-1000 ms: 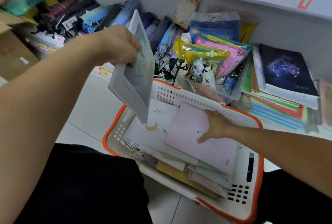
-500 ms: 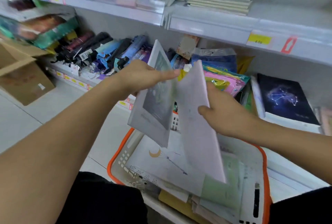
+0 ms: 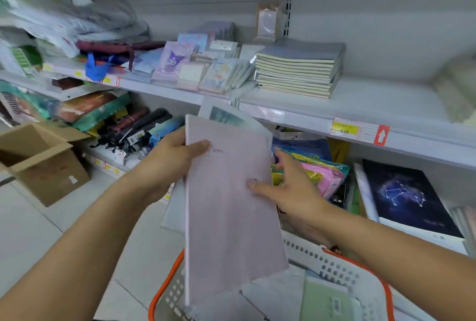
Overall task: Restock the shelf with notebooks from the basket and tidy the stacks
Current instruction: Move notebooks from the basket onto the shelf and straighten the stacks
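My left hand (image 3: 177, 159) grips two notebooks together at their left edge: a pale pink notebook (image 3: 229, 207) in front and a grey notebook (image 3: 219, 112) behind it, only its top showing. My right hand (image 3: 286, 187) lies with straight fingers against the pink notebook's right edge. Below them is the white basket with an orange rim (image 3: 334, 266), with a green notebook (image 3: 329, 302) and others inside. A stack of grey notebooks (image 3: 298, 68) stands on the upper shelf (image 3: 360, 107).
Small pastel notepads (image 3: 206, 68) stand left of the grey stack. The lower shelf holds a dark constellation notebook (image 3: 401, 197), colourful pouches (image 3: 319, 169) and umbrellas (image 3: 139, 125). An open cardboard box (image 3: 43, 161) sits on the floor at left.
My right hand lifted the pink notebook from the basket and laid it against the grey one in my left hand. Both notebooks rose, and my view tilted up to the upper shelf.
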Demonstrator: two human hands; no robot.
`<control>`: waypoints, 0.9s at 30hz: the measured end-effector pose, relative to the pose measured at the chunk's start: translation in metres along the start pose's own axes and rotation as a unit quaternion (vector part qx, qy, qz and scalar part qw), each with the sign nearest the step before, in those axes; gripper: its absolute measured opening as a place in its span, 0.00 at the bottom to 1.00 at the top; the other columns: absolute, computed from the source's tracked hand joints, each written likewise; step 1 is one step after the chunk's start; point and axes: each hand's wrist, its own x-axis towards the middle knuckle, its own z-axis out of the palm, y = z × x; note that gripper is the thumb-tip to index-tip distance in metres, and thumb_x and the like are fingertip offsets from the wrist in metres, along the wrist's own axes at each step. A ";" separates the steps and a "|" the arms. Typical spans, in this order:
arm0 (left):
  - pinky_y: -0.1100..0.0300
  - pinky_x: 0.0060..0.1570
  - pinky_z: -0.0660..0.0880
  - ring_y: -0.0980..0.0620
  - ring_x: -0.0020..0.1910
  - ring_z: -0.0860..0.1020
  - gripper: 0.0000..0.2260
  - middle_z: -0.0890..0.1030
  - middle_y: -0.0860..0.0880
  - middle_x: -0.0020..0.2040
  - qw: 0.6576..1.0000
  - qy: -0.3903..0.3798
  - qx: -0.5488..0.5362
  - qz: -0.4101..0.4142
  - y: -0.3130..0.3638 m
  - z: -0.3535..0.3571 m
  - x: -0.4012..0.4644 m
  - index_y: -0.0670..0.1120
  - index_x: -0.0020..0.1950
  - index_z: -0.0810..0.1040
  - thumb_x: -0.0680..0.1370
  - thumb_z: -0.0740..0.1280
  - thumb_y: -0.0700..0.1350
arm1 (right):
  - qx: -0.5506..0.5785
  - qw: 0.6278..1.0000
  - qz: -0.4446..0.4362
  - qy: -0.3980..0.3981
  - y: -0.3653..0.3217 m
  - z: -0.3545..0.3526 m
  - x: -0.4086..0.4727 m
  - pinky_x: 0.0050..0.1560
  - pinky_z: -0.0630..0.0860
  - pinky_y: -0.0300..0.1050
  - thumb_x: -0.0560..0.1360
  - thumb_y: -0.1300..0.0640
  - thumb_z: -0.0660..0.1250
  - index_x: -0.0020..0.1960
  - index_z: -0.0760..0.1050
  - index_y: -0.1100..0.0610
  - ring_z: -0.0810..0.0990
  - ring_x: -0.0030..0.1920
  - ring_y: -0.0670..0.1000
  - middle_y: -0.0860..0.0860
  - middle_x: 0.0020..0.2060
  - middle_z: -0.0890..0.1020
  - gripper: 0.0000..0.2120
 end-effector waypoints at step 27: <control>0.47 0.55 0.79 0.48 0.58 0.81 0.33 0.78 0.53 0.64 0.959 -0.056 -0.266 0.078 0.033 0.040 0.048 0.55 0.75 0.66 0.70 0.62 0.61 | 0.251 0.945 0.158 0.136 -0.118 -0.164 0.142 0.21 0.77 0.46 0.83 0.67 0.56 0.53 0.70 0.63 0.82 0.27 0.52 0.56 0.34 0.81 0.05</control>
